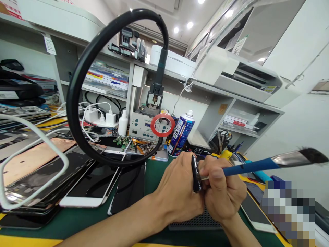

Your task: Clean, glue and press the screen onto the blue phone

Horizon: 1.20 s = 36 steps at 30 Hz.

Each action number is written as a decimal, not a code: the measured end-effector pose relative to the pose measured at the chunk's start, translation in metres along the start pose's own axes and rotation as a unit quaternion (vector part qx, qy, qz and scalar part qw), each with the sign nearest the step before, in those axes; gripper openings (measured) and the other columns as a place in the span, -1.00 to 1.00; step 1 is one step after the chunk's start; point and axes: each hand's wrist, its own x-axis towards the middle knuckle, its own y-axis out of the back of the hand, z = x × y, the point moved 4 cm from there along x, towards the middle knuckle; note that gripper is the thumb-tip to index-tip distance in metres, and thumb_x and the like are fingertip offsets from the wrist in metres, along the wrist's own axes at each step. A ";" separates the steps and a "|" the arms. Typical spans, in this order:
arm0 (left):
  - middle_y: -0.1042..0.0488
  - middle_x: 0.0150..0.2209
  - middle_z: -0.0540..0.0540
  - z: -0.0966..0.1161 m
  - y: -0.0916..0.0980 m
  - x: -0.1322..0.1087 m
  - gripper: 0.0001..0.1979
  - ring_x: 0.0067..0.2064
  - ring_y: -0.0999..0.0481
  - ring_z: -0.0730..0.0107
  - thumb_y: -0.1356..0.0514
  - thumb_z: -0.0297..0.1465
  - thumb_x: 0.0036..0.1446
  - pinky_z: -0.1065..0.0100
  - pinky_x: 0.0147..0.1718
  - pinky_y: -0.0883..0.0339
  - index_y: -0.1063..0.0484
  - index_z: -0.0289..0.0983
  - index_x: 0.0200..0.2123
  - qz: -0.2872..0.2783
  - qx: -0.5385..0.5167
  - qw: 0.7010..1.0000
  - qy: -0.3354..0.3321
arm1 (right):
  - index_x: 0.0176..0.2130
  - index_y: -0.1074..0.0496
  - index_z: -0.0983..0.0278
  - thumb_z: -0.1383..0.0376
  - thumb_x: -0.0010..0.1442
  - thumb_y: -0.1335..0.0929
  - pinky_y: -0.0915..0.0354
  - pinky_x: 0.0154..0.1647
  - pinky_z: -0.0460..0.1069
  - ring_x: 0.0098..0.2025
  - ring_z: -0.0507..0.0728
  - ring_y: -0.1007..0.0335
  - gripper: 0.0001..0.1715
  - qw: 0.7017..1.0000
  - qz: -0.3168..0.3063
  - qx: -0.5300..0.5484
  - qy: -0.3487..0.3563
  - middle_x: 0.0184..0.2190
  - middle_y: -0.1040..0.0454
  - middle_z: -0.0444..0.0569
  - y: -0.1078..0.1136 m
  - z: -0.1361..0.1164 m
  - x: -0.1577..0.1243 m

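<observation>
My left hand [177, 188] is wrapped round a narrow dark device, seen edge-on like a phone [195, 175], tilted nearly upright. Just to its right, my right hand [222, 190] pinches a blue-handled brush [252, 167]. The wide dark bristles of that brush point to the far right, away from the device. A thin tip at its other end meets the lower edge of the device. Under both hands lies a dark perforated pad [192, 223] on the green mat [154, 176].
Phones [86, 183] and parts lie at left; another phone [258, 211] is at right. Behind my hands stand a blue spray can [181, 133], a parts tray [164, 156] and a hot-air station [144, 127]. A thick black hose [73, 89] loops above the mat.
</observation>
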 end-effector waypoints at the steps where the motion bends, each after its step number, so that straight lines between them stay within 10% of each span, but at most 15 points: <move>1: -0.34 -0.20 -0.17 0.000 0.000 0.000 -0.68 -0.22 -0.39 0.10 -0.15 -0.39 0.00 0.13 -0.29 -0.32 -0.14 -0.19 -0.17 -0.003 0.000 1.000 0.002 | -0.37 -0.39 0.24 0.28 0.38 -0.29 -0.16 -0.47 -0.01 -0.51 0.04 -0.17 -0.75 1.000 -0.001 0.002 0.003 -0.52 -0.24 -0.16 0.000 0.000 0.000; 36: -0.30 -0.23 -0.08 0.001 0.001 -0.002 -0.66 -0.29 -0.31 0.22 -0.15 -0.43 -0.06 0.26 -0.39 -0.17 -0.04 -0.14 -0.25 0.003 -0.003 1.000 -0.005 | -0.39 -0.34 0.26 0.28 0.45 -0.22 -0.20 -0.42 -0.05 -0.48 -0.02 -0.22 -0.66 0.993 -0.012 -0.105 0.054 -0.49 -0.31 -0.18 -0.002 -0.003 0.010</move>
